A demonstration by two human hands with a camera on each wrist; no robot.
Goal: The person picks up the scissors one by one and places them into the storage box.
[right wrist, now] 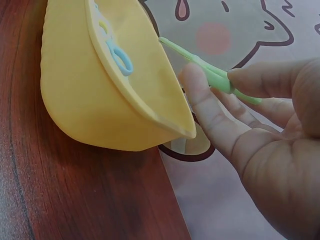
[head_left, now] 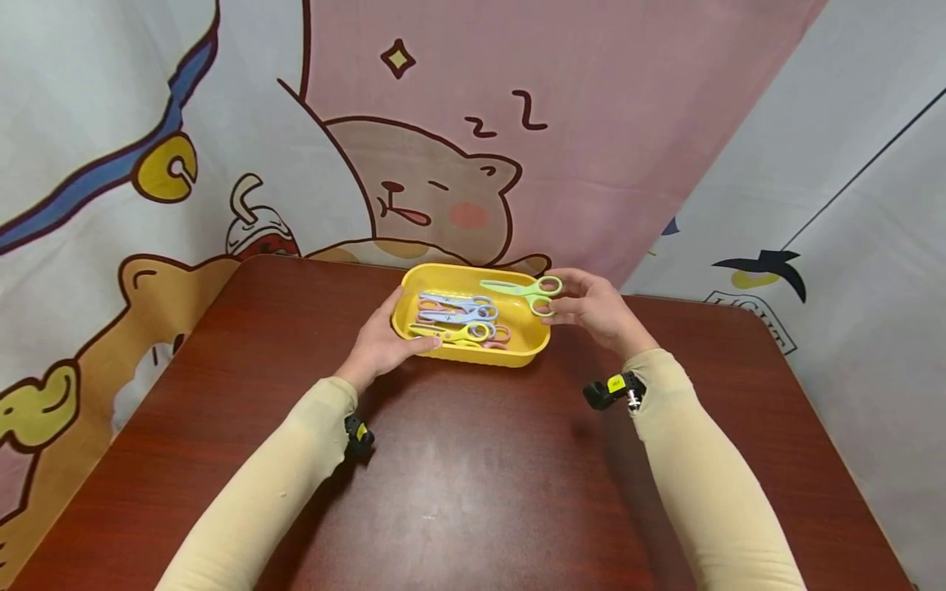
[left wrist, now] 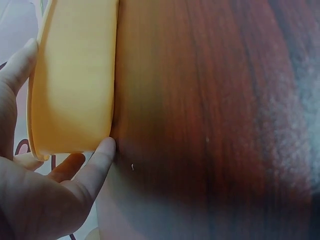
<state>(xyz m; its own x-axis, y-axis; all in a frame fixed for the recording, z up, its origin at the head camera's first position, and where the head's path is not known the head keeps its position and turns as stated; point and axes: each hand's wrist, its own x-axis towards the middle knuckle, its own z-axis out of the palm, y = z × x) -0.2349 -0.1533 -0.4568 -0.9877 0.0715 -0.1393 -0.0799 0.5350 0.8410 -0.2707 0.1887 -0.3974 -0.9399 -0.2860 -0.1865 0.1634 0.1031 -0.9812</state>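
A yellow plastic basket (head_left: pixel 473 355) stands near the table's far edge. My left hand (head_left: pixel 380 343) grips its left end, thumb at the front and the other fingers round the end wall; the left wrist view shows fingers against the basket's wall (left wrist: pixel 75 80). Light green scissors (head_left: pixel 526 290) are pinched by their handles between the thumb and fingers of my right hand (head_left: pixel 594 312). Their blades point left over the basket's back right part. Inside the basket lie several scissors: yellow scissors (head_left: pixel 460 335) in front, blue scissors (head_left: pixel 466 315) behind, and pink scissors (head_left: pixel 502 336) partly covered.
The brown wooden table (head_left: pixel 458 476) reaches toward me in front of the basket. Right behind its far edge hangs a cloth (head_left: pixel 591 148) printed with cartoon animals. A small black camera (head_left: pixel 613 389) is strapped to each wrist.
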